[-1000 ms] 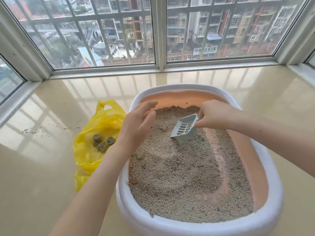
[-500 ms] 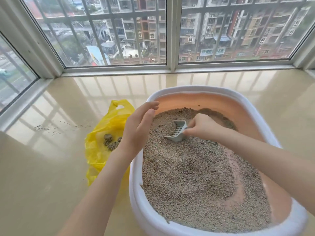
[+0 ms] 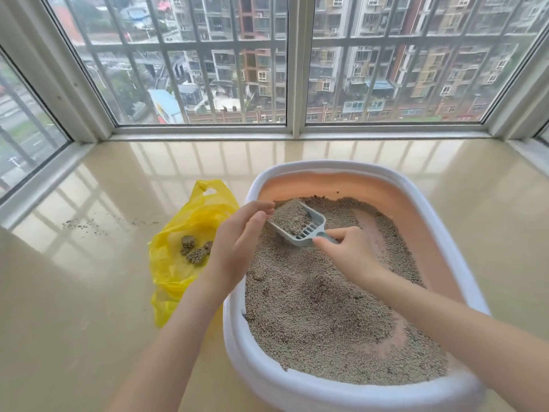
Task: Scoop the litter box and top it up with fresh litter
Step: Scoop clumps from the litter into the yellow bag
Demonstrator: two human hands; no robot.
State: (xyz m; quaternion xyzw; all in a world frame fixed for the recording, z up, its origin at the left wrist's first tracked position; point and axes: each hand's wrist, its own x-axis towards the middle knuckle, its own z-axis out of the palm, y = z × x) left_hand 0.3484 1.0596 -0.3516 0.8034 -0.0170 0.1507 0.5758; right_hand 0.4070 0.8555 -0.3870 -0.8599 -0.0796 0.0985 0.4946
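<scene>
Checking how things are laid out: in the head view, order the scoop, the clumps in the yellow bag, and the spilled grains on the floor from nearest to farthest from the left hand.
1. Scoop: just right of the left hand, by its fingertips.
2. Clumps: left of the hand, inside the yellow bag.
3. Spilled grains: farthest, far left on the floor.

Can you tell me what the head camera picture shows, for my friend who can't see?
A right hand lifts a grey scoop heaped with litter over a white litter box, the open left hand beside it. A yellow bag holding clumps lies left.
</scene>
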